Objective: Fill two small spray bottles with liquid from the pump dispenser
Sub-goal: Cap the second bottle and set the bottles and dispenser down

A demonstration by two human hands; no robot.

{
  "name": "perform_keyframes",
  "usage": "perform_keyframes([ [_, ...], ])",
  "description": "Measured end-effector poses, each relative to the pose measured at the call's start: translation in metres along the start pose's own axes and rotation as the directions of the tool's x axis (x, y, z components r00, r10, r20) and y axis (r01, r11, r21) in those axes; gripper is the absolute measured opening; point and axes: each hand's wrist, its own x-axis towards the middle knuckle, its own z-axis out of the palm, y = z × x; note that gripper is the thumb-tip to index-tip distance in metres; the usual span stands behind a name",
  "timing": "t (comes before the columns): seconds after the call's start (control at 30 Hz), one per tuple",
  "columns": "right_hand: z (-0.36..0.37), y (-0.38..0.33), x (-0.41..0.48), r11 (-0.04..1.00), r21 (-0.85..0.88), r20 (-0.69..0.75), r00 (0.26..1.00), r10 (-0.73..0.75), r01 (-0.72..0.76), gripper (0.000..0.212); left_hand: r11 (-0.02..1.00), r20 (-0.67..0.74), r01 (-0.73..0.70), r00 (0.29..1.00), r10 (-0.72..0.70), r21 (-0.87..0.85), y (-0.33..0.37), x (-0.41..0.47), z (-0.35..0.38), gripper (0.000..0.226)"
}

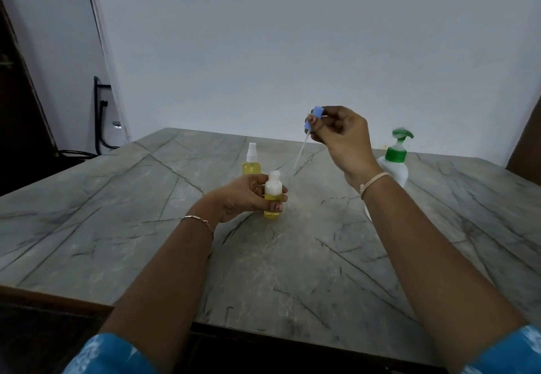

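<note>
A: Item count on the counter (292,271)?

B: Two small spray bottles and one pump dispenser (393,166). Landmark: the pump dispenser, white body, green collar and green pump head, standing upright on the counter at the far right.

A: Location of bottle one?

B: The capped spray bottle (251,163) stands upright on the counter, well to the left of the pump dispenser. It carries a white spray head and holds yellow liquid.

A: Bottle two?

B: The open spray bottle (272,198) is gripped upright in the left hand (248,196), left of the pump dispenser and nearer the camera than the capped bottle. Its neck is uncovered; yellow liquid fills the lower part.

A: Right hand (341,136)?

B: Raised, just left of the pump dispenser, fingers pinched on one blue sprayer cap (312,120). A thin white dip tube (301,151) hangs from it, slanting down-left, clear of the open bottle.
</note>
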Motion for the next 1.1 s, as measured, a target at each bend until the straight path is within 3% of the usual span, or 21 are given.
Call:
perform_keyframes([
  [0.3,0.019,-0.003,-0.008,0.991,0.126,0.05,0.998,0.049,-0.055,0.013,1.0,0.002,0.005,1.0,-0.005,-0.022,-0.001,0.002,0.002,0.044],
  [0.6,0.03,0.018,-0.018,0.992,0.049,0.142,0.984,0.109,-0.117,0.027,1.0,0.019,0.01,1.0,-0.01,-0.002,-0.002,0.003,0.001,0.042],
  [0.8,0.03,0.033,-0.026,0.981,-0.122,0.266,0.948,0.176,-0.148,0.034,1.0,0.021,0.008,1.0,-0.007,-0.016,-0.002,0.002,0.001,0.044],
  [1.1,0.022,0.037,-0.033,0.967,-0.237,0.365,0.913,0.18,-0.096,0.018,1.0,0.052,0.018,0.998,-0.019,0.02,-0.001,0.001,0.0,0.046],
])
